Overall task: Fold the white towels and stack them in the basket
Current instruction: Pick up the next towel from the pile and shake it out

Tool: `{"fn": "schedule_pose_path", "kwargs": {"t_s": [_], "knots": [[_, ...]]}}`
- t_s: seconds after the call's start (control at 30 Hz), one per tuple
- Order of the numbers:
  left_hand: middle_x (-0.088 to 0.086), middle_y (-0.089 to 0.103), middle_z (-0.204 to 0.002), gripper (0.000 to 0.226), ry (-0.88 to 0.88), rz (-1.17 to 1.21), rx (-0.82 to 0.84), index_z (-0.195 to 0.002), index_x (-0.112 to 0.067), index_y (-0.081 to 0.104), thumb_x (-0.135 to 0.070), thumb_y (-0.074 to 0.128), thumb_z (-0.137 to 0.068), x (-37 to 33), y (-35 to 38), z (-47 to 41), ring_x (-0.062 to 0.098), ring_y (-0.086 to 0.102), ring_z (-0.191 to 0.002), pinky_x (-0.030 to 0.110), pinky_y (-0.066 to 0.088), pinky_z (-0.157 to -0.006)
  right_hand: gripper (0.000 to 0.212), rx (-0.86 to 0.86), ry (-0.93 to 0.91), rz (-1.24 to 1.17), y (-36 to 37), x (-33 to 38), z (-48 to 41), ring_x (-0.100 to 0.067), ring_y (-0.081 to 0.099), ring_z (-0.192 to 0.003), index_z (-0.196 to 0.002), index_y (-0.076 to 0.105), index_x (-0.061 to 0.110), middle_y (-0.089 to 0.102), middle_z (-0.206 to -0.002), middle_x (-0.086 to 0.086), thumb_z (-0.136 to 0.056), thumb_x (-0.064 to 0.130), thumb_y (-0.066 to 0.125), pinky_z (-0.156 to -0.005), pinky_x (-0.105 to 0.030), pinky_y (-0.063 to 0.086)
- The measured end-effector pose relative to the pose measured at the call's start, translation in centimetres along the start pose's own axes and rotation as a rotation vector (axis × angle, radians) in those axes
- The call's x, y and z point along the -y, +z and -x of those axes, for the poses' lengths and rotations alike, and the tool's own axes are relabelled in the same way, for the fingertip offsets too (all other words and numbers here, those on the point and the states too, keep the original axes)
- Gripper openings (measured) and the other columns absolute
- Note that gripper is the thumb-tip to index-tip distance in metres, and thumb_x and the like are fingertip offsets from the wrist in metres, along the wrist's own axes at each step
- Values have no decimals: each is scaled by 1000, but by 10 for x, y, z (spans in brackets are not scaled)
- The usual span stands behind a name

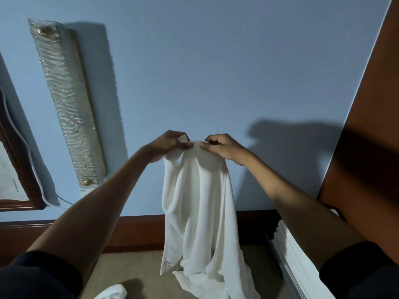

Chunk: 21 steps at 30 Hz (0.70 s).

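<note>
our left hand (170, 142) and right hand (222, 147) pinch the towel's (198, 212) top edge — fingers curled, close together — its hem trailing on the desk (133, 268).

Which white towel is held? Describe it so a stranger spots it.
Before the pale blue wall, left hand and right hand pinch one edge. The white terry towel hangs from them, unlike the crumpled white cloth bottom-left and the folded white stack at right.
</note>
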State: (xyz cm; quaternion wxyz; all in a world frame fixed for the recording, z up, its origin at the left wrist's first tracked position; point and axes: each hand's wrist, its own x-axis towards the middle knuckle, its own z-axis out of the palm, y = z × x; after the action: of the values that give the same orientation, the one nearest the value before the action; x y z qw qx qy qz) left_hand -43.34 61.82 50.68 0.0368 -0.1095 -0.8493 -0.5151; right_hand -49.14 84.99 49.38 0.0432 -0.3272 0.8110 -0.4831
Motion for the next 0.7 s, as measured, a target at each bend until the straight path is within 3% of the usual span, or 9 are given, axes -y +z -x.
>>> {"fn": "schedule_pose_path", "kwargs": {"t_s": [0.1,0.23,0.47,0.53,0.7], "knots": [[2,57,-70,23,61,6,-144,-76,-9,60,-20,73,-93,-14,0,-5,16,53,-65,24,40,-55,42,-34,30,-21,8,5,0,-8,66,-78,-95,71,13,73,-89,4,-93,55,65,-76,-25,49],[1,60,-72,22,82,-20,-341,-74,-10,62,-21,71,-91,-23,-3,-10,17,56,-67,27,43,-60,55,-42,15,-73,16,6,3,-14,67,-78,-99,71,5,75,-98,-11,-89,59,68,-73,-30,49],[3,65,-84,15,-33,-141,-681,-83,-16,66,-29,68,-91,-5,-28,-17,24,61,-72,28,46,-55,40,11,68,-95,10,-1,10,-7,68,-76,-83,72,22,73,-82,9,-86,61,71,-75,-25,48],[5,67,-88,16,-98,-169,-756,-85,-17,67,-33,69,-89,9,-37,-15,30,64,-74,32,50,-59,41,22,88,-55,8,-6,13,-2,67,-77,-82,73,22,72,-81,14,-84,63,71,-77,-23,47],[14,69,-98,19,-204,-207,-947,-90,-11,66,-29,69,-88,43,-51,-3,34,65,-95,39,55,-79,52,78,152,-17,0,-31,24,-11,71,-85,-93,77,16,76,-91,4,-80,66,71,-77,-25,51]]}}
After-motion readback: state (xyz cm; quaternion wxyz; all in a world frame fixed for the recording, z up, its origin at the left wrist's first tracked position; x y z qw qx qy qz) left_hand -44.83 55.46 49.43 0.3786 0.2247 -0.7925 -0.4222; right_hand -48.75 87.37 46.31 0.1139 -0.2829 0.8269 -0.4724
